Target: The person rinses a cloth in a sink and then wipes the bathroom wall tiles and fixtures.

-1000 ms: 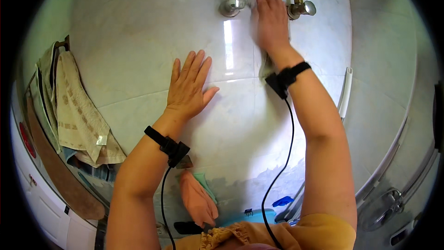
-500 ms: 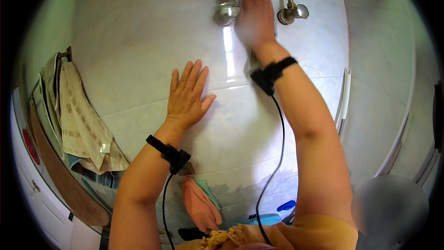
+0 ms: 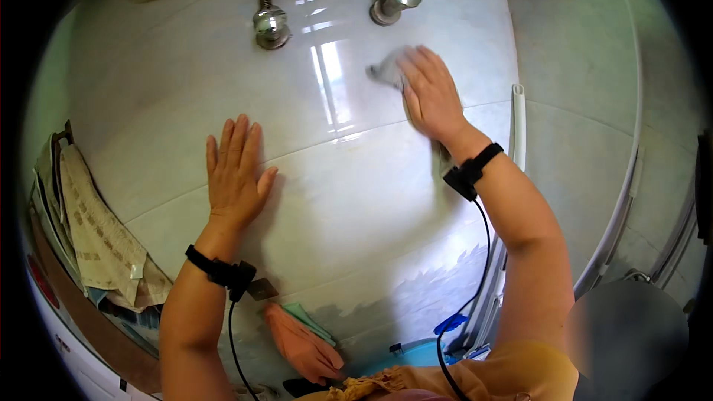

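My left hand (image 3: 238,178) lies flat on the pale tiled wall (image 3: 297,126), fingers stretched upward and thumb out to the side, holding nothing. My right hand (image 3: 437,100) presses a grey cloth (image 3: 388,72) against the same wall, below the right-hand metal valve (image 3: 396,4). The cloth shows past the fingertips on the left, with a strip hanging under the wrist; the palm hides the rest. To the upper left of the cloth is a second metal fitting (image 3: 272,27) with a flexible hose. Each wrist wears a black strap with a cable.
Beige towels (image 3: 100,234) hang from a rail at the left. Below my left forearm hang a salmon cloth (image 3: 301,341) and a green one (image 3: 308,323). A light blue basin (image 3: 397,356) stands low down. A white pipe (image 3: 519,130) runs along the right corner.
My right hand has moved the cloth from beside the left fitting down and right across the tiles, below the right valve. My left hand stays flat on the wall while the view has shifted.
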A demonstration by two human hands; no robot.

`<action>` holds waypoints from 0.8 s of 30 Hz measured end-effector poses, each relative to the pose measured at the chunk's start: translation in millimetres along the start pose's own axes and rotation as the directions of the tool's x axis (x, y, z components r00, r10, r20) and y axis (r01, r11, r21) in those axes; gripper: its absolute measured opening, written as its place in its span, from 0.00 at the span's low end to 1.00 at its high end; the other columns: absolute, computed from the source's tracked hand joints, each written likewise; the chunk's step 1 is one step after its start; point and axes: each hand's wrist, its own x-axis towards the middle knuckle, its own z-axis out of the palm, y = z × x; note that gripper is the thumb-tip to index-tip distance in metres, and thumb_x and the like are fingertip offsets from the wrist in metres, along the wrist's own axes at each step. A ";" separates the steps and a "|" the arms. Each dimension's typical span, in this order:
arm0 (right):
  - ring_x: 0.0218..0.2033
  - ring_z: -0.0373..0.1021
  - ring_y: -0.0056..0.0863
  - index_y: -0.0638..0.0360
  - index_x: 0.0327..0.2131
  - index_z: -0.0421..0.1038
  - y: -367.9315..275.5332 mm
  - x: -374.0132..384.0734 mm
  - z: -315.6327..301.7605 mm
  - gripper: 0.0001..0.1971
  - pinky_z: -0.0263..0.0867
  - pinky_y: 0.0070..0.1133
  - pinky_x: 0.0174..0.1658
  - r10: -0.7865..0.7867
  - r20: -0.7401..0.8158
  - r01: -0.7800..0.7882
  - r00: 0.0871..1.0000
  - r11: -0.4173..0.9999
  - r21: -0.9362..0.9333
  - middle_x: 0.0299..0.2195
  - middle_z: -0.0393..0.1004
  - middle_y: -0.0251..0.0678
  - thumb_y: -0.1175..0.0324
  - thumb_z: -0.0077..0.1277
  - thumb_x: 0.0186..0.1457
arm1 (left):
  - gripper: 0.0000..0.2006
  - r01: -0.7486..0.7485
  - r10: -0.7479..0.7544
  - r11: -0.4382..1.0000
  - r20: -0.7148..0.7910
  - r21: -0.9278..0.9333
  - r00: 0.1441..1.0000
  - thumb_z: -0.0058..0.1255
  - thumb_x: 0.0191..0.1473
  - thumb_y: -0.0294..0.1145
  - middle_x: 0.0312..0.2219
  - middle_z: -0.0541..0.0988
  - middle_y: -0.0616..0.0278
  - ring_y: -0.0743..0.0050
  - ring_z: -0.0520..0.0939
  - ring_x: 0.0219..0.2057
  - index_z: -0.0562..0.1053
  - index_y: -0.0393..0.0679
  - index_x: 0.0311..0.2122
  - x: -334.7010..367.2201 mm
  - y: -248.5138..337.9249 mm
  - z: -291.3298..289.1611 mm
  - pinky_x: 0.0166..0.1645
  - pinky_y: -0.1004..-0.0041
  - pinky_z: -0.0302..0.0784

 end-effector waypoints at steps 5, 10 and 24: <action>0.56 0.62 0.52 0.63 0.52 0.69 61.2 46.2 16.8 0.20 0.57 0.39 0.61 0.055 -0.256 -0.081 0.965 0.992 -0.093 0.52 0.69 0.50 0.71 0.47 0.54 | 0.34 -0.006 0.008 0.998 -0.035 0.055 0.999 0.48 0.54 0.44 0.66 0.55 0.56 0.55 0.52 0.68 0.57 0.45 0.65 -4.2 -2.5 4.2 0.70 0.52 0.38; 0.54 0.64 0.54 0.69 0.51 0.68 110.8 103.2 11.7 0.20 0.59 0.39 0.59 -0.064 -0.330 -0.001 0.942 0.981 -0.193 0.51 0.69 0.54 0.69 0.45 0.56 | 0.31 -0.013 0.020 0.996 -0.079 0.085 0.997 0.43 0.58 0.47 0.66 0.57 0.55 0.55 0.54 0.68 0.59 0.44 0.64 -4.3 -3.4 2.6 0.70 0.52 0.40; 0.53 0.64 0.51 0.73 0.52 0.67 252.4 65.8 8.6 0.22 0.58 0.39 0.57 0.301 -0.222 -0.374 0.927 0.773 -0.513 0.51 0.70 0.53 0.65 0.40 0.59 | 0.30 0.006 -0.005 1.000 -0.122 0.006 0.993 0.45 0.56 0.44 0.64 0.61 0.55 0.56 0.58 0.67 0.62 0.44 0.63 -5.3 -8.8 2.9 0.69 0.54 0.43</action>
